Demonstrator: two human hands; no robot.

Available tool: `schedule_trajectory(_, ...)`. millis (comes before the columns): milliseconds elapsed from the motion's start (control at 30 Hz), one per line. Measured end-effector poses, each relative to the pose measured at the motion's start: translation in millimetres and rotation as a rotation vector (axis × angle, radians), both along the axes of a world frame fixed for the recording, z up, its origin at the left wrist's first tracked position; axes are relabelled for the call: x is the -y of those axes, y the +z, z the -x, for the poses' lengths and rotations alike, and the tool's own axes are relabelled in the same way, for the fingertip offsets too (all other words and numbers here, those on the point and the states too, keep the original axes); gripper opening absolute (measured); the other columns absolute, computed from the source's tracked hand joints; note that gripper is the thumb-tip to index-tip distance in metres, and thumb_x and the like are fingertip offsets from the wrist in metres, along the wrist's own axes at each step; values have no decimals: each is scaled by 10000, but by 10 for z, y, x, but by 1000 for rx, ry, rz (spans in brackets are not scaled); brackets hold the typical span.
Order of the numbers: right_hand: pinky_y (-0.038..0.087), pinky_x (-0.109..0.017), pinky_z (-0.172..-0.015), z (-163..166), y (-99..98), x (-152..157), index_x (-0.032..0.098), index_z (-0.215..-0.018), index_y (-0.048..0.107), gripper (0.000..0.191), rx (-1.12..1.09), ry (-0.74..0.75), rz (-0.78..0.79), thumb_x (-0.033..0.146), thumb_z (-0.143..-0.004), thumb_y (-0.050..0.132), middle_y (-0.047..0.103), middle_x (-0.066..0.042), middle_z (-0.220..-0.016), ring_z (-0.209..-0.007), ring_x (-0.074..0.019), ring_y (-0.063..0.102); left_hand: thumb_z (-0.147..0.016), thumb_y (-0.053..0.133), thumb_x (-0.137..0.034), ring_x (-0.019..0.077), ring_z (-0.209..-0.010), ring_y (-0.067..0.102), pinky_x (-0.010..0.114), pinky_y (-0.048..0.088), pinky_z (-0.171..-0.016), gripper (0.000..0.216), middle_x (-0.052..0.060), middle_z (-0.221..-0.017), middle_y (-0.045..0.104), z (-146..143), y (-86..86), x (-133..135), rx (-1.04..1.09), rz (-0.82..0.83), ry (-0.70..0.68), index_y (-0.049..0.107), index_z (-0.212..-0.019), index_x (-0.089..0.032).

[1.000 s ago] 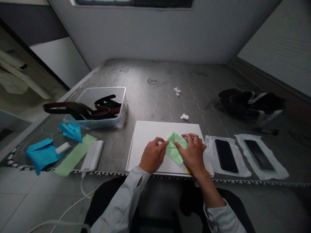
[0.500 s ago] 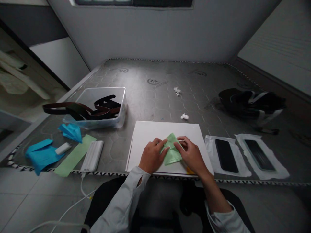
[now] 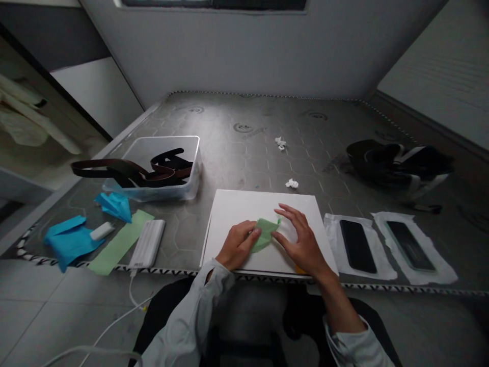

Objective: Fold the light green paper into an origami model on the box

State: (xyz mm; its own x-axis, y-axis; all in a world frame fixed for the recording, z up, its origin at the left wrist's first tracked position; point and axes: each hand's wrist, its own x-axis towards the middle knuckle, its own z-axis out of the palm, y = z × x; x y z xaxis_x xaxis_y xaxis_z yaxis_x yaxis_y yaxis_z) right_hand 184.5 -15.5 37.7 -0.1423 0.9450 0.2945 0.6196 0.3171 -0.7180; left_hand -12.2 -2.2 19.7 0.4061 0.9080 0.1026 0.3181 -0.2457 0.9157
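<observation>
A small folded green paper [image 3: 265, 232] lies on a white board [image 3: 244, 209] at the near edge of a grey mattress [image 3: 252, 137]. My left hand [image 3: 239, 245] has its fingers curled and presses the paper's left edge with the fingertips. To the right of the paper, my right hand [image 3: 300, 239] hovers with its fingers spread, the thumb and forefinger touching the paper's right corner. A bit of yellow paper [image 3: 300, 269] peeks out under my right wrist.
A clear plastic tub [image 3: 191, 176] with dark leather belts [image 3: 126, 171] stands at the left. Blue paper pieces [image 3: 69, 239], a green strip [image 3: 118, 243] and a white power bank [image 3: 147, 243] lie near the left edge. Two phones [image 3: 357, 245] on white wrappers and dark cloth [image 3: 397, 163] lie at the right.
The green paper has been folded smaller and now sits further left. My right hand has lifted off it and opened its fingers; my left hand stays pressed on the paper.
</observation>
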Motion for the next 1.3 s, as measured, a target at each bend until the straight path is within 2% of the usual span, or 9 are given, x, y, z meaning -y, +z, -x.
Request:
schedule_trajectory(100,418,-433,-1007,-10,25,25,298,-1278,531,450,18,26,81,330,-841,632,672,-43,-1155,-1143,-243,567,-966,378,-415,143,-691,536,247,417,-638,385,16,-763,625,12,0,-10,120,105,-19,648,-882,-154)
schedule_trajectory(200,509,-294,-691,22,35,50,281,-1288,508,407,-48,6,246,364,-891,550,699,7,-812,-767,-185,650,-936,465,-395,124,-665,550,223,417,-610,288,-2,-770,642,-14,-36,-26,182,126,136,627,-1034,-178)
schedule_trajectory(333,444,-229,-509,23,-21,27,258,-1176,537,296,-190,-74,331,393,-917,488,705,22,-798,-617,-146,617,-881,570,-286,71,-528,485,195,401,-532,372,3,-904,677,-60,-90,-37,120,58,334,512,-1243,-227)
schedule_trajectory(467,497,-289,-663,-71,-121,-28,251,-913,659,200,-49,-72,268,339,-917,479,710,-12,-909,-812,-194,650,-838,605,-172,72,-595,524,227,478,-629,281,31,-1084,633,-82,-120,-29,-18,-103,347,611,-1112,-234)
schedule_trajectory(567,441,-409,-960,-170,-148,-47,271,-967,697,157,109,31,170,292,-861,584,648,-45,-1167,-1120,-243,564,-841,609,-155,115,-743,588,278,507,-756,141,40,-1094,603,-94,-150,-24,-144,-187,310,696,-923,-228)
schedule_trajectory(833,335,-514,-1074,-428,-89,-22,320,-1296,551,687,274,352,218,361,-664,817,416,-75,-1488,-1338,-281,390,-897,546,-155,182,-900,607,321,479,-840,168,9,-919,698,-112,-179,-29,-276,-240,202,689,-920,-239)
schedule_trajectory(1033,403,-478,-1015,-407,-115,-49,283,-988,704,154,205,216,188,276,-871,604,606,-46,-1310,-1206,-235,527,-939,508,-275,177,-880,601,313,455,-817,174,8,-943,711,-106,-60,-2,-252,-220,191,674,-939,-227)
schedule_trajectory(1167,418,-484,-984,-369,-198,-77,244,-794,706,160,207,3,121,323,-874,592,665,-56,-1202,-1128,-251,574,-924,527,-356,180,-825,601,318,449,-789,203,18,-893,704,-103,-32,1,-277,-216,151,670,-969,-219)
schedule_trajectory(1300,424,-484,-965,-320,-256,-87,233,-843,675,94,248,-116,31,321,-820,650,667,-65,-1141,-1092,-267,580,-840,629,-199,154,-742,583,296,465,-756,272,2,-919,683,-117,-107,-10,-279,-214,220,609,-1110,-228)
